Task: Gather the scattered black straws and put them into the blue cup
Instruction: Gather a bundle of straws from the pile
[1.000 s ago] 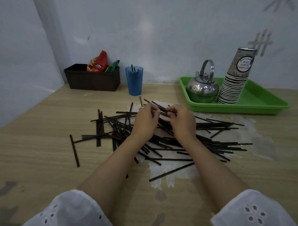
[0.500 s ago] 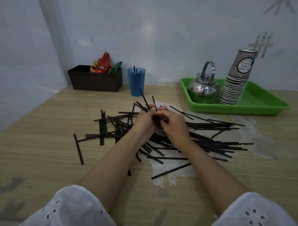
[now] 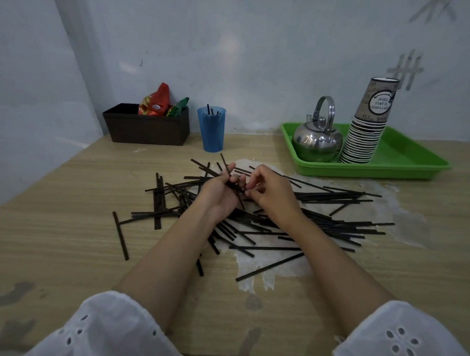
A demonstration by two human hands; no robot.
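The blue cup (image 3: 211, 128) stood upright at the far edge of the desk (image 3: 65, 224), with a few straws inside. The scattered black straws (image 3: 320, 224) lay on the desk in front of the cup. Above them, the left hand (image 3: 219, 193) held several straws in a curled grip. The right hand (image 3: 270, 195) pinched one of them.

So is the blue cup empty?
Not empty. The cup stands upright and a few straw tips poke up above its rim. How full it is, I cannot tell.
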